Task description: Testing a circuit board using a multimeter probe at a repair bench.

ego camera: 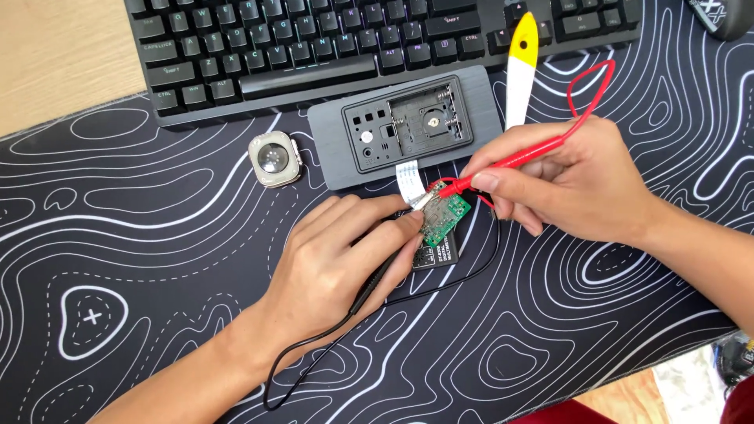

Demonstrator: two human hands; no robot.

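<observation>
At mat centre, just below the grey case: green board [444,217], small, tilted, propped over a dark block [437,257] with white lettering. White ribbon cable [408,179] runs from the board area up to the case edge.

Left hand [338,259]: fingers curled closed around a black probe [385,276], thumb and forefinger pressing near its tip, which meets the board's left edge. Black lead [314,345] trails from the probe back past the wrist, loops low on the mat, then sweeps right and up toward the board.

Right hand [573,184]: closed pencil-style on a red probe [510,162], forefinger along the shaft; metal tip touches the board's upper edge. Red lead [591,88] arcs up from the probe's rear and curls back behind the hand.

Grey case [330,133]: rectangular, lying open-faced, a dark recessed compartment showing contacts and small holes.

Watch body [274,159]: square, pale, strapless, just left of the case.

Pry tool [519,74]: white with yellow tip, lying right of the case, overlapping the keyboard edge.

Keyboard [314,43]: black, along the top.

Mat [157,259]: black with white contour lines, covering the wooden desk [55,55].
</observation>
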